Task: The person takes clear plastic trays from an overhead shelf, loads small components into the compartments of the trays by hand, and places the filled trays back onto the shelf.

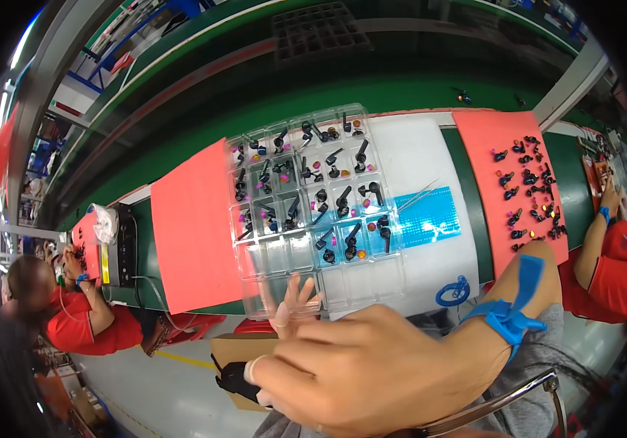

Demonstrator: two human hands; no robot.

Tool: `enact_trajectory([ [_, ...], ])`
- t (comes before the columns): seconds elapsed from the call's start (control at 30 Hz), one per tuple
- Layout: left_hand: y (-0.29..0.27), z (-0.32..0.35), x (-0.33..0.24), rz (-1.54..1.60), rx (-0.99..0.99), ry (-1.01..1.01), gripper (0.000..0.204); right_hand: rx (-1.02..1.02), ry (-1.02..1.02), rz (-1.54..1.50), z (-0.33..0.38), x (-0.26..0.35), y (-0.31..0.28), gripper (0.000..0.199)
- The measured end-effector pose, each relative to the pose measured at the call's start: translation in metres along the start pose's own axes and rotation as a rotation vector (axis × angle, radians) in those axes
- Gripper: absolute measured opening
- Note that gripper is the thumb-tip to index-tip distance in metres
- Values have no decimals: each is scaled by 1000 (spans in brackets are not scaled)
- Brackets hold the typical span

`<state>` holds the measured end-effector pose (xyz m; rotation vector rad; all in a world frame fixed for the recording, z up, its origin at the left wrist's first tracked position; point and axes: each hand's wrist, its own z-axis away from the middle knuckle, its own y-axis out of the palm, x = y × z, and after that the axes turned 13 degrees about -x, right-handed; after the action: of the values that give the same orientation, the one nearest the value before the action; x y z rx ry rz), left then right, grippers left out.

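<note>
My right hand (361, 358), with pale finger cots and a blue wrist strap (510, 317), is large in front, its fingers curled. What they hold, if anything, is hidden. Beyond it, part of my left hand (297, 301) shows with fingers apart at the near edge of a clear compartment tray (259, 259); the rest is covered by the right hand. Many tray compartments hold small black stemmed pieces resembling earbuds (344, 201), with tiny pink and orange parts. The near-left compartments look bare. Tweezers (419, 196) lie on a blue dotted mat (430, 219) right of the tray.
A white foam sheet (423, 270) lies under the mat, with a blue coiled cord (452, 290) near its front edge. Red-orange mats (189, 233) flank the work area; the right one carries several black pieces (529, 179). Co-workers in red sit at both sides. A cardboard box (248, 344) stands below.
</note>
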<state>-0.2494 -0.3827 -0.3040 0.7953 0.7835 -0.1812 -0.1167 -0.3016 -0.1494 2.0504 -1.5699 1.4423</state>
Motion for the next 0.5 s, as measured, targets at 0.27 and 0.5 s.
enact_trajectory([
  [0.27,-25,-20,17,65,-35,60,75,24,-304,466,12,-13,-5,24],
  [0.5,-36,-30,30,123,79,100,70,65,-449,670,15,-13,-25,32],
])
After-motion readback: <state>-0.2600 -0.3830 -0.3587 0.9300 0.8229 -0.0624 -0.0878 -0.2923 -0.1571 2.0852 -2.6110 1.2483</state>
